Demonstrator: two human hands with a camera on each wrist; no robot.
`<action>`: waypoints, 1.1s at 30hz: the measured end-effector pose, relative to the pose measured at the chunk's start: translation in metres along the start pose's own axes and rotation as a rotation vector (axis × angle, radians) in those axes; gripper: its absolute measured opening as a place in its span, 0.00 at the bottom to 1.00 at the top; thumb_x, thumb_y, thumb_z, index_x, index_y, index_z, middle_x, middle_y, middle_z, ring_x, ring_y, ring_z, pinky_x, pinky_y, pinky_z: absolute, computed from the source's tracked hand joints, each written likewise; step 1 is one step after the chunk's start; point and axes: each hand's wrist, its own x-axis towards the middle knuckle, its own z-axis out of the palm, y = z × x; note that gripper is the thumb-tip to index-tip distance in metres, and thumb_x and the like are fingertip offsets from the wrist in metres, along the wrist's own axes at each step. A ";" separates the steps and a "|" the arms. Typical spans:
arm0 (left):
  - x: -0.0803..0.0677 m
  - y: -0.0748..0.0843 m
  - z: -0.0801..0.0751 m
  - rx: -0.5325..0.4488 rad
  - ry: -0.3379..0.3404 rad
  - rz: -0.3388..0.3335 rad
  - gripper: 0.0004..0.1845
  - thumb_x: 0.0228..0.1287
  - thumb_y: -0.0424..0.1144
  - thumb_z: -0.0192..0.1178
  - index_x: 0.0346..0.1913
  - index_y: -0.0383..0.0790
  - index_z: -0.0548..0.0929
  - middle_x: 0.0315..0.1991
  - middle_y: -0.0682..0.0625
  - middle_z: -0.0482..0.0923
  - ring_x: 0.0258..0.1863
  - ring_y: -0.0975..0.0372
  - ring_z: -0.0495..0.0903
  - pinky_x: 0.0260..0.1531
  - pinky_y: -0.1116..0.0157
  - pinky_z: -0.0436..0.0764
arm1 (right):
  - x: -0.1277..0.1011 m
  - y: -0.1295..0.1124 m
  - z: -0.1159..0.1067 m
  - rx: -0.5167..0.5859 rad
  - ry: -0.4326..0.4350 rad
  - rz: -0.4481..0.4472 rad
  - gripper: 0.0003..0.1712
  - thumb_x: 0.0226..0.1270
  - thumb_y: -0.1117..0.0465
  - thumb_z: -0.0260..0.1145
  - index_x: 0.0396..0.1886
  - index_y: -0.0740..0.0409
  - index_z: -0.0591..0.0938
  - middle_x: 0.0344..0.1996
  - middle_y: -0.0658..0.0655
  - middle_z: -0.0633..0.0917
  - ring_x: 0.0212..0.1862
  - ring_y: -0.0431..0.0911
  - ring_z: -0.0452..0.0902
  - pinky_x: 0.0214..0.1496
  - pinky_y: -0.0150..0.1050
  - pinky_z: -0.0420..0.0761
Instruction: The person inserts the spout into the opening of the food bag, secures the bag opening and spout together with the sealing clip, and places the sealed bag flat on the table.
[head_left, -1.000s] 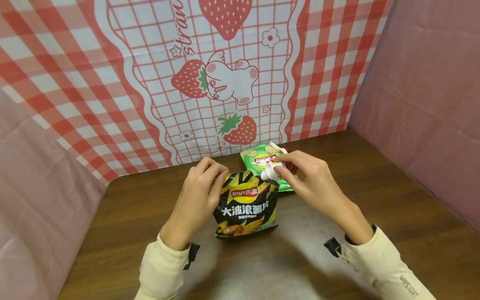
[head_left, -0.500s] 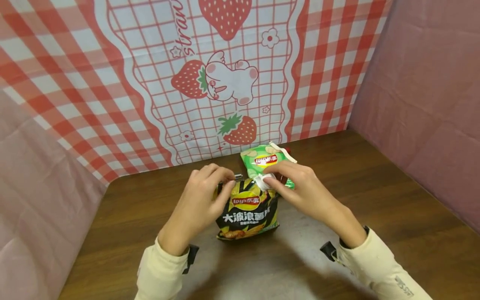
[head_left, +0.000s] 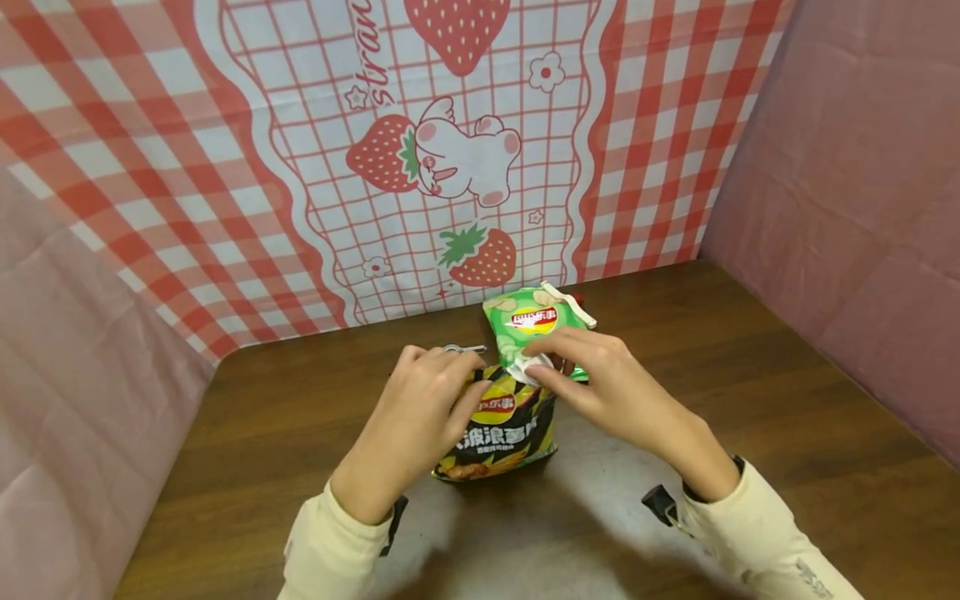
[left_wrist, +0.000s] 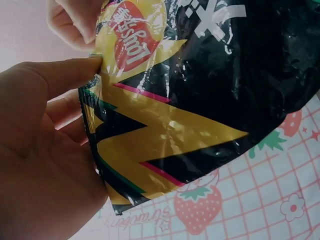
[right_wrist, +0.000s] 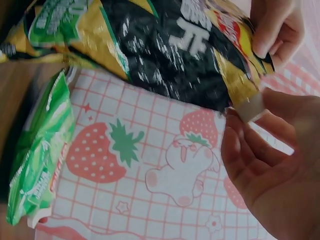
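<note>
The black chip bag (head_left: 498, 421) is stood on the counter (head_left: 750, 392), long axis upright, top edge up. Its top left corner is pinched by the left hand (head_left: 420, 408); a white clip (head_left: 525, 368) is pinched at the top by the right hand (head_left: 607, 387).

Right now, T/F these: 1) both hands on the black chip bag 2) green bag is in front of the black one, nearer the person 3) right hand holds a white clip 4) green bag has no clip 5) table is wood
1) True: the left hand pinches the top edge of the black chip bag, and the right hand is at its top corner.
2) False: the green bag lies behind the black one, toward the backdrop.
3) True: its fingers pinch a white clip.
4) False: a white clip sits on its top edge.
5) True: brown wooden table.
</note>
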 end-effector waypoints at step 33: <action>0.002 0.004 0.022 -0.085 0.060 0.009 0.06 0.58 0.37 0.72 0.37 0.46 0.85 0.30 0.56 0.78 0.34 0.61 0.75 0.38 0.58 0.68 | 0.001 -0.002 -0.002 0.020 -0.113 -0.027 0.09 0.64 0.65 0.71 0.44 0.54 0.88 0.40 0.46 0.85 0.36 0.35 0.77 0.34 0.36 0.80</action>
